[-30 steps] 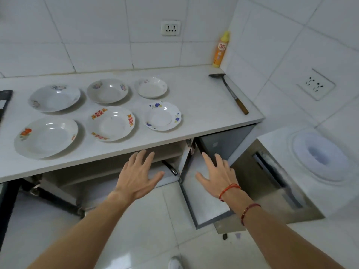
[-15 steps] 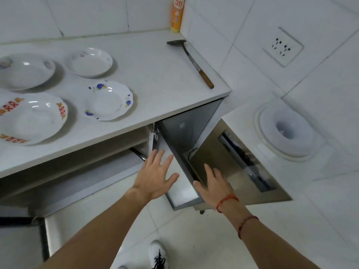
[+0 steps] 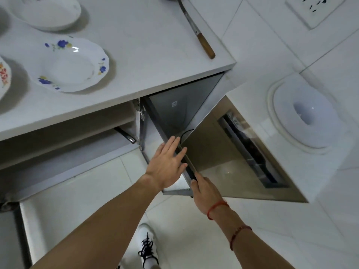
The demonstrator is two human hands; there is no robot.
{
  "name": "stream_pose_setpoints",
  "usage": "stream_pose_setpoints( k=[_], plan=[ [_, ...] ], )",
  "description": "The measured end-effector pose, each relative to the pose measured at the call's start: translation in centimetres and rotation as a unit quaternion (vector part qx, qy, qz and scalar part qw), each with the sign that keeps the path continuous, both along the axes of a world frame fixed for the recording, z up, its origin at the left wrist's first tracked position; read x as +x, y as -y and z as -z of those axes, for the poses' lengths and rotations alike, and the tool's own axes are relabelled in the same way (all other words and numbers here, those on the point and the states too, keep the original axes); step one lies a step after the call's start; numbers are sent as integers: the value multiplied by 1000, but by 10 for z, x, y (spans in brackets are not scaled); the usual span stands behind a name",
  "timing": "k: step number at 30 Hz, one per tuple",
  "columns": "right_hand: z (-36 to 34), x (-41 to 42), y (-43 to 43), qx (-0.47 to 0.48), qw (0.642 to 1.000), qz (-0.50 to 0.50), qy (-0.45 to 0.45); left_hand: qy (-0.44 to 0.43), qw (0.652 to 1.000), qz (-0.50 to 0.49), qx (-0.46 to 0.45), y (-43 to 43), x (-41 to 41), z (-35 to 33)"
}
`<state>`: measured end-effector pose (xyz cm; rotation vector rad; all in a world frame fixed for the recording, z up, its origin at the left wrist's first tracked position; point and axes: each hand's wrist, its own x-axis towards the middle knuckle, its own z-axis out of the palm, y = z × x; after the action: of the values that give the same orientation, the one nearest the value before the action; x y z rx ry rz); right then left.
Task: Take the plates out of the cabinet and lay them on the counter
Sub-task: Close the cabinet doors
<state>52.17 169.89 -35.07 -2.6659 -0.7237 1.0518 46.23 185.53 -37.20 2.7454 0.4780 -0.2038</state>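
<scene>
The cabinet door (image 3: pixel 174 188) under the counter (image 3: pixel 147 55) stands wide open, swung towards a steel-sided appliance. My left hand (image 3: pixel 167 164) lies flat against the door's free edge with its fingers spread and holds nothing. My right hand (image 3: pixel 206 193) grips that same edge lower down; its thumb is on the edge and its fingers are hidden behind the door. On the counter lie a blue-flowered plate (image 3: pixel 70 65), a plain white plate (image 3: pixel 46 12) and, cut off at the left, a red-patterned plate (image 3: pixel 3 76). No plate shows on the cabinet shelf (image 3: pixel 68 133).
A utensil with a wooden handle (image 3: pixel 206 45) lies at the counter's right end. Right of the door stands the steel-sided appliance (image 3: pixel 242 152) with a white round lid (image 3: pixel 305 121) on top. A wall socket (image 3: pixel 314 8) is above. My shoe (image 3: pixel 147 247) is on the tiled floor.
The view has dropped and closed in on the cabinet door. Both hands moved from in front of the cabinet onto the door's free edge, and the right hand closed on it.
</scene>
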Motion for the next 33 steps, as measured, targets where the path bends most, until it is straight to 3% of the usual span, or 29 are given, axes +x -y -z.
stream_pose_setpoints(
  k=[17,26,33],
  plan=[
    [-4,-59,-18,83,992,52,-78,26,998,-16,-49,-18,-59,4],
    [-1,-124,-78,72,980,50,-180,15,1000,-7,-21,-53,-131,0],
    [1,-175,-143,93,953,83,-275,-60,996,20,69,-94,-178,-8]
  ],
)
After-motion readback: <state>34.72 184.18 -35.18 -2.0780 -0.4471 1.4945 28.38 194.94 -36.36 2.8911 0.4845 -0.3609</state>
